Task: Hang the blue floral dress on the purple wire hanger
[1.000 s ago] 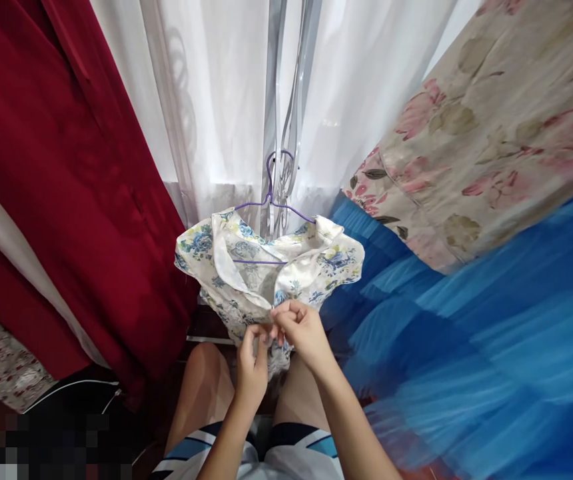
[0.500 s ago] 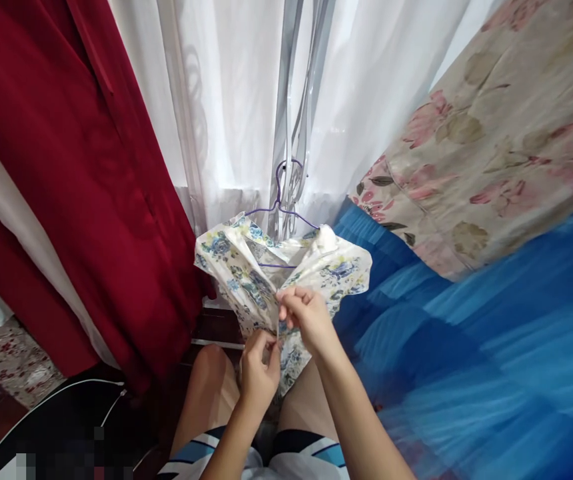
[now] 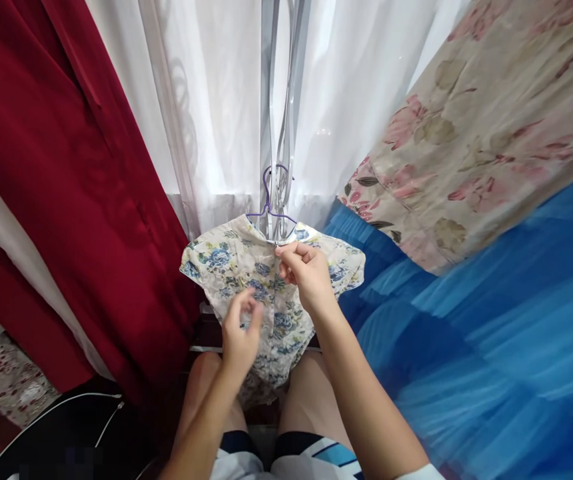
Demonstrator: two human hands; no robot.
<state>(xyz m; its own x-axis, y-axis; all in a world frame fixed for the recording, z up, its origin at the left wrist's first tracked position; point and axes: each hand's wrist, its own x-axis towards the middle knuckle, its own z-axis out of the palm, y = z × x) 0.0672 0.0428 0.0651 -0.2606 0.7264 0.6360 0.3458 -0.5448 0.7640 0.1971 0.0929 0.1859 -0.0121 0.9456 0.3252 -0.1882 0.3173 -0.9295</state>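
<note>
**Item:** floral garment point(image 3: 226, 260), pale cloth with blue flowers, on a purple wire hanger point(image 3: 266, 197). The hanger's hook is caught among shiny strips in front of the white curtain point(image 3: 216, 100). The garment drapes from the hanger's two ends down towards our bare knees point(image 3: 311, 400).

**Right hand** point(image 3: 304, 277): thumb and forefinger are pressed together on the garment's top edge, at the neck, just under the hanger's hook. We cannot tell whether a zip tab or a button lies in the pinch.

**Left hand** point(image 3: 239, 337): lower down, in front of the garment's middle, with fingers half curled and apart and nothing between them. We cannot tell whether the tips touch the cloth.

**Surroundings:** a red curtain point(image 3: 41, 167) hangs beside the hanger's left end. Blue gauzy fabric point(image 3: 491, 320) lies off its right end, with a pink-flowered cloth point(image 3: 491, 120) above it.

**Step, as we judge it:** closing the garment at the neck.

**Handling notes:**
- We take the cloth below the pinch with the left hand and draw it taut, so the closing line runs straight.
- We pull up towards the hook, not sideways, because a free-hanging wire hanger is likely to swing or slip.
- The cloth looks thin and slick, so we go slowly to avoid snagging it.
- We check that both shoulders sit evenly on the hanger's ends.
</note>
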